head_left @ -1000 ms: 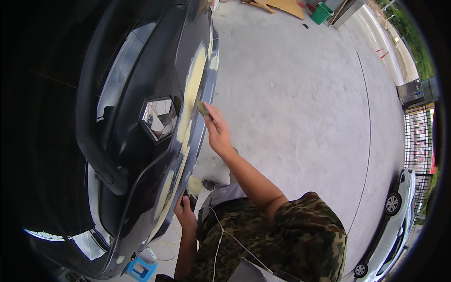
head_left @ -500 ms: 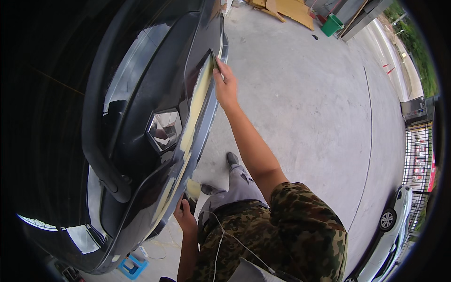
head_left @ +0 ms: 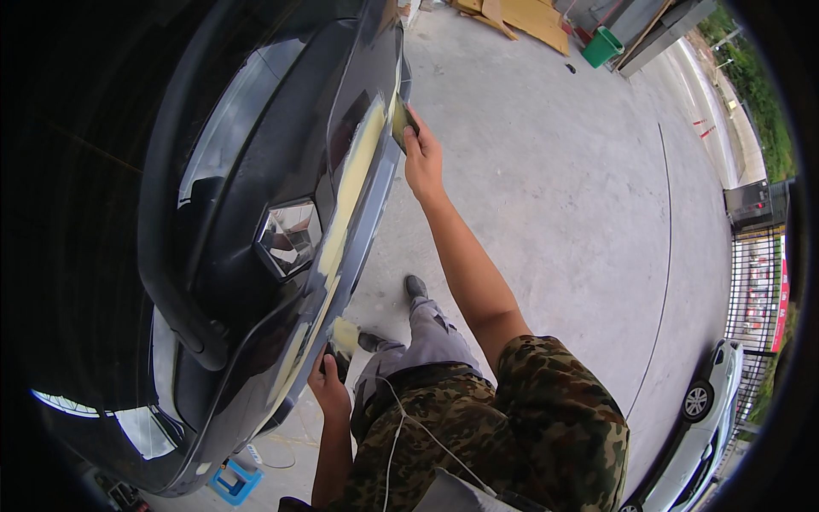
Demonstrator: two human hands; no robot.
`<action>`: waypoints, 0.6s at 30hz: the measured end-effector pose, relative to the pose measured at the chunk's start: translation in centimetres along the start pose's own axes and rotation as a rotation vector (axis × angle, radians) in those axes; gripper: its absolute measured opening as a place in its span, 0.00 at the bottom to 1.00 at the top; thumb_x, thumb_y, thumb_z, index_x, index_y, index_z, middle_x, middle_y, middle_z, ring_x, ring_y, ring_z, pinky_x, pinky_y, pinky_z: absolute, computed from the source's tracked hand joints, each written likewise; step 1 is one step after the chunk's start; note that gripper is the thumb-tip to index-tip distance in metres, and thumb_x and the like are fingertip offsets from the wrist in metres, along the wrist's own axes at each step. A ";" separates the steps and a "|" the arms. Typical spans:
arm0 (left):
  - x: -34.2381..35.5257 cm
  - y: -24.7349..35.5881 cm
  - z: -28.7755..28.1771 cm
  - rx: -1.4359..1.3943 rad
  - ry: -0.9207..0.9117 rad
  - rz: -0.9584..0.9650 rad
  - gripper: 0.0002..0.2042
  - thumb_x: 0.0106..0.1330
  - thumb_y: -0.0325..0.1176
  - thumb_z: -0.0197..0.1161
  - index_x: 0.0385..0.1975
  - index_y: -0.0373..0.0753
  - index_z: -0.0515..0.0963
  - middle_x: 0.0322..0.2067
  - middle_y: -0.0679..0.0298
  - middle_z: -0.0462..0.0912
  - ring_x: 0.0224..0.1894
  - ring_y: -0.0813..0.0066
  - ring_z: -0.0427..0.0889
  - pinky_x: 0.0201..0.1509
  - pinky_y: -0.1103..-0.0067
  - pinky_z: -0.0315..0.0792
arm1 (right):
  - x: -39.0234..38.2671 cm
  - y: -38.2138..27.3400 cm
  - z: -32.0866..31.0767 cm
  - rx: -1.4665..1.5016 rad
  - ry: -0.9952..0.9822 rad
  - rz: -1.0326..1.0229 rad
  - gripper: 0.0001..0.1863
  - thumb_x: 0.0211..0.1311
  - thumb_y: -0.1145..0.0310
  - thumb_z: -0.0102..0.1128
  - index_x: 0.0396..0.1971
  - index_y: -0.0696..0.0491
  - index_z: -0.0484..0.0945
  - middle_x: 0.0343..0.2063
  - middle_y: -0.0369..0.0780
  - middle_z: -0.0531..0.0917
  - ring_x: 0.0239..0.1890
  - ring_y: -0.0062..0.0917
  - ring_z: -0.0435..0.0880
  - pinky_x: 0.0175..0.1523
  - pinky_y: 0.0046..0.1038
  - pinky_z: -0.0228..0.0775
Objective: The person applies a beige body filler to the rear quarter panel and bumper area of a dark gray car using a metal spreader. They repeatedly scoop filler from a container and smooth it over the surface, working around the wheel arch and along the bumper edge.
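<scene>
My right hand (head_left: 424,164) grips a thin, dark putty spreader (head_left: 404,125) whose face is smeared with yellow-green putty; it is at the outer edge of the car's tailgate. A long strip of pale yellow putty (head_left: 351,192) runs down the dark tailgate (head_left: 314,154), with thinner patches lower down. Low by the bodywork, my left hand (head_left: 330,391) is closed round a dark putty board, mostly hidden by the fingers. A yellow lump of putty (head_left: 345,334) sits on that board's upper end.
Left of the putty are a hexagonal chrome badge (head_left: 290,237) and a black wiper arm (head_left: 158,247). A blue plastic stool (head_left: 236,483) stands below. Cardboard (head_left: 529,21) and a green bin (head_left: 602,47) lie far off; a silver car (head_left: 695,444) is parked at right.
My right hand has come down and right, off the putty strip's upper end, and the spreader has turned to show its smeared face. My left hand keeps its hold, shifting slightly.
</scene>
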State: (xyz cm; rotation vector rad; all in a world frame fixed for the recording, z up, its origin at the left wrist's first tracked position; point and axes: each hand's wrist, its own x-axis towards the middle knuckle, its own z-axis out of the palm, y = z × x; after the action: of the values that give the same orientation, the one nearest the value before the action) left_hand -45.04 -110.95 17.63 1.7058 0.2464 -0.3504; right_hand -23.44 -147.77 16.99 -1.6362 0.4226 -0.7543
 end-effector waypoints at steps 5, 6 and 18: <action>-0.6 -0.4 -0.8 0.028 -0.015 -0.089 0.19 0.77 0.34 0.54 0.58 0.24 0.75 0.56 0.52 0.81 0.58 0.64 0.77 0.67 0.73 0.64 | 1.9 -0.7 1.5 -0.061 -0.053 -0.039 0.21 0.73 0.76 0.49 0.64 0.52 0.73 0.53 0.43 0.81 0.52 0.26 0.79 0.59 0.26 0.69; -0.7 -0.6 -0.9 0.059 -0.013 -0.126 0.19 0.77 0.34 0.54 0.57 0.24 0.75 0.56 0.52 0.81 0.57 0.64 0.77 0.66 0.73 0.65 | 1.9 -0.5 1.7 -0.094 -0.064 -0.057 0.22 0.73 0.77 0.50 0.64 0.52 0.74 0.52 0.42 0.81 0.52 0.27 0.79 0.60 0.26 0.69; -0.9 -4.2 -3.8 -0.070 -0.031 -0.194 0.20 0.77 0.36 0.55 0.56 0.24 0.76 0.53 0.53 0.83 0.53 0.66 0.79 0.61 0.75 0.68 | -4.3 -1.8 3.3 -0.153 -0.029 -0.163 0.24 0.69 0.82 0.50 0.64 0.52 0.74 0.53 0.42 0.79 0.52 0.29 0.79 0.56 0.26 0.72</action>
State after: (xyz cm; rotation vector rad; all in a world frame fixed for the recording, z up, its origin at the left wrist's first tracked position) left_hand -47.01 -106.45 14.67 1.6100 0.3984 -0.5058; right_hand -24.55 -142.17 17.46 -1.8396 0.3353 -0.8355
